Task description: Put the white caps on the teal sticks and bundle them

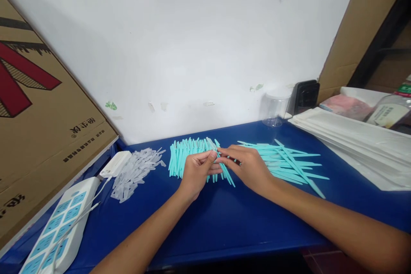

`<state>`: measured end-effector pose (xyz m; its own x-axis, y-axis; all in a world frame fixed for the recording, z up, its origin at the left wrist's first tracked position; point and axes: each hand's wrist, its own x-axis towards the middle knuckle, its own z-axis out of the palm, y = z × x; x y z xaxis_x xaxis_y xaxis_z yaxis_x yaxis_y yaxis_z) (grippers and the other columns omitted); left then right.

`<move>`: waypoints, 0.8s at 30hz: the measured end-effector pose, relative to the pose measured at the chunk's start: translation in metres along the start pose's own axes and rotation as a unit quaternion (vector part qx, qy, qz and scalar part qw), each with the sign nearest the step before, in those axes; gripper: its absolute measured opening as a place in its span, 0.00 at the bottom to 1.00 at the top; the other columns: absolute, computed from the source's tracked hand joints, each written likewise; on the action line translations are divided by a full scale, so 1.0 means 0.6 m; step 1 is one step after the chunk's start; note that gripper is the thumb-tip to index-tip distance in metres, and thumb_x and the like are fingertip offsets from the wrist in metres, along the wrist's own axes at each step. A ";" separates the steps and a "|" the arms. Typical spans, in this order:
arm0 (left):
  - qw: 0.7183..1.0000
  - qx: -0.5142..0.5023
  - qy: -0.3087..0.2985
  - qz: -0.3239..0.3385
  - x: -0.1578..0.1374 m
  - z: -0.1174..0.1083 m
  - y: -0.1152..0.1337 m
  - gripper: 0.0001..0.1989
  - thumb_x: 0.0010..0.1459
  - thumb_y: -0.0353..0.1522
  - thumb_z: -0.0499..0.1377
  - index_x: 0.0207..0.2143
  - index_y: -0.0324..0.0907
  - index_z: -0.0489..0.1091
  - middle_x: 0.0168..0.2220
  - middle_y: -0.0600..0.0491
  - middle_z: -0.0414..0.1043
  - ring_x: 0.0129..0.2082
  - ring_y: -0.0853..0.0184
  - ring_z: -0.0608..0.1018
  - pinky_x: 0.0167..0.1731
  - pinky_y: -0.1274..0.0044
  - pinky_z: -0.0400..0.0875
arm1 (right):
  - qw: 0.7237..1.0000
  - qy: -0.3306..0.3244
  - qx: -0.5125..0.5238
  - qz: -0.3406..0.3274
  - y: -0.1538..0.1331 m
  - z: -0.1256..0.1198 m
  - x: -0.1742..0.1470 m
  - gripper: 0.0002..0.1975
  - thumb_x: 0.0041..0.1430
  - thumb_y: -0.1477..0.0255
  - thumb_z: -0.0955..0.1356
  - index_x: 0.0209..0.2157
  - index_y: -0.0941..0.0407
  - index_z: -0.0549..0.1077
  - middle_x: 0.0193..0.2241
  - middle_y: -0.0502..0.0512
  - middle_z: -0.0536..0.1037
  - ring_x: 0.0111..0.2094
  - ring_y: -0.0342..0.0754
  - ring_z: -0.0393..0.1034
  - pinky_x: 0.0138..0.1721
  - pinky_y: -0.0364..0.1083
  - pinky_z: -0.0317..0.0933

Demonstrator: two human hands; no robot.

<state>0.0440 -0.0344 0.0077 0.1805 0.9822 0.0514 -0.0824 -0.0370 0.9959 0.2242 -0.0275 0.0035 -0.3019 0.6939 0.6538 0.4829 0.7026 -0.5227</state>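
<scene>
Fingertips [212,154] of the left hand [197,170] and right hand [249,166] pinch one pale-tipped stick [211,143]. Translucent pieces [136,171] lie left, loose turquoise sticks [290,162] right.

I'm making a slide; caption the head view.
Left hand and right hand, close together by turquoise sticks on a blue table, translucent pieces heaped left.

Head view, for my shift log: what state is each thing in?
Left hand: curled, grip unclear
Right hand: fingertips together, grip unclear
Left sticks: side by side
Right sticks: loose, crisscrossed
Plastic pieces: heaped
Jar: standing, lid unclear
Power strip: cord across it, plug unclear
White sheets: layered
</scene>
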 end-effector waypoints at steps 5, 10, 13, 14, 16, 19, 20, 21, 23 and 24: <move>0.999 0.009 -0.032 -0.004 -0.003 0.003 0.007 0.23 0.61 0.46 0.63 0.48 0.36 0.79 0.40 0.44 0.82 0.39 0.56 0.84 0.41 0.65 0.82 | 0.999 -0.015 -0.027 0.007 0.001 0.000 -0.002 0.12 0.67 0.69 0.69 0.49 0.54 0.80 0.31 0.54 0.78 0.30 0.47 0.71 0.31 0.44 0.63; 0.998 0.001 -0.056 -0.016 -0.003 -0.001 0.014 0.23 0.61 0.45 0.64 0.48 0.36 0.79 0.40 0.43 0.82 0.40 0.56 0.83 0.41 0.65 0.82 | 1.000 -0.020 -0.012 -0.001 0.003 0.001 -0.003 0.14 0.68 0.68 0.68 0.53 0.53 0.78 0.34 0.54 0.78 0.32 0.47 0.71 0.33 0.45 0.63; 0.997 -0.002 -0.073 -0.027 -0.001 -0.005 0.015 0.22 0.61 0.45 0.64 0.46 0.36 0.79 0.40 0.43 0.82 0.40 0.56 0.83 0.42 0.64 0.81 | 1.000 -0.017 0.012 -0.023 0.005 0.001 -0.004 0.17 0.69 0.70 0.67 0.57 0.50 0.75 0.38 0.54 0.78 0.34 0.47 0.72 0.36 0.46 0.65; 0.996 -0.002 -0.079 -0.031 -0.001 -0.006 0.015 0.22 0.61 0.45 0.64 0.46 0.36 0.79 0.40 0.43 0.81 0.40 0.56 0.83 0.42 0.65 0.81 | 0.999 -0.018 0.019 -0.027 0.005 0.001 -0.004 0.18 0.69 0.70 0.67 0.58 0.49 0.74 0.39 0.54 0.78 0.34 0.47 0.72 0.36 0.46 0.65; 0.995 -0.002 -0.090 -0.036 0.001 -0.007 0.015 0.22 0.61 0.45 0.63 0.46 0.36 0.78 0.40 0.43 0.81 0.40 0.56 0.83 0.42 0.65 0.81 | 0.999 -0.019 0.035 -0.021 0.005 0.001 -0.003 0.18 0.69 0.71 0.67 0.59 0.47 0.74 0.39 0.54 0.77 0.34 0.47 0.72 0.35 0.46 0.65; 0.994 0.002 -0.098 -0.043 0.002 -0.008 0.017 0.21 0.61 0.45 0.63 0.47 0.36 0.78 0.41 0.42 0.81 0.40 0.56 0.84 0.42 0.66 0.81 | 0.997 -0.025 0.077 0.007 0.004 0.002 -0.001 0.18 0.67 0.69 0.69 0.57 0.46 0.75 0.39 0.53 0.76 0.33 0.45 0.71 0.33 0.45 0.64; 0.994 0.004 -0.097 -0.045 0.002 -0.008 0.018 0.21 0.61 0.45 0.63 0.46 0.36 0.78 0.40 0.42 0.81 0.40 0.56 0.84 0.41 0.66 0.80 | 0.995 -0.029 0.091 0.018 0.003 0.002 0.000 0.17 0.67 0.69 0.69 0.57 0.46 0.76 0.39 0.53 0.75 0.32 0.45 0.70 0.32 0.45 0.64; 0.994 0.006 -0.096 -0.046 0.002 -0.007 0.018 0.21 0.61 0.45 0.64 0.45 0.36 0.78 0.39 0.42 0.82 0.40 0.56 0.84 0.41 0.67 0.80 | 0.994 -0.034 0.103 0.028 0.002 0.002 0.001 0.17 0.66 0.68 0.70 0.56 0.46 0.76 0.39 0.53 0.75 0.31 0.44 0.70 0.32 0.45 0.64; 0.994 0.011 -0.096 -0.048 0.002 -0.007 0.019 0.20 0.61 0.45 0.64 0.42 0.36 0.78 0.38 0.43 0.82 0.39 0.56 0.84 0.40 0.68 0.80 | 0.992 -0.044 0.111 0.044 -0.001 0.001 0.002 0.17 0.66 0.66 0.70 0.55 0.47 0.76 0.40 0.52 0.76 0.29 0.43 0.68 0.32 0.45 0.64; 0.994 0.014 -0.096 -0.047 0.003 -0.008 0.019 0.19 0.61 0.45 0.64 0.40 0.36 0.78 0.38 0.43 0.82 0.38 0.56 0.84 0.40 0.68 0.80 | 0.992 -0.044 0.104 0.051 -0.002 -0.001 0.004 0.16 0.66 0.65 0.70 0.55 0.48 0.76 0.40 0.52 0.76 0.28 0.43 0.68 0.32 0.45 0.64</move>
<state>0.0386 -0.0321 0.0190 0.3706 0.9282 -0.0322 -0.0288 0.0462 0.9985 0.2234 -0.0265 0.0059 -0.3356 0.7674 0.5463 0.3367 0.6394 -0.6912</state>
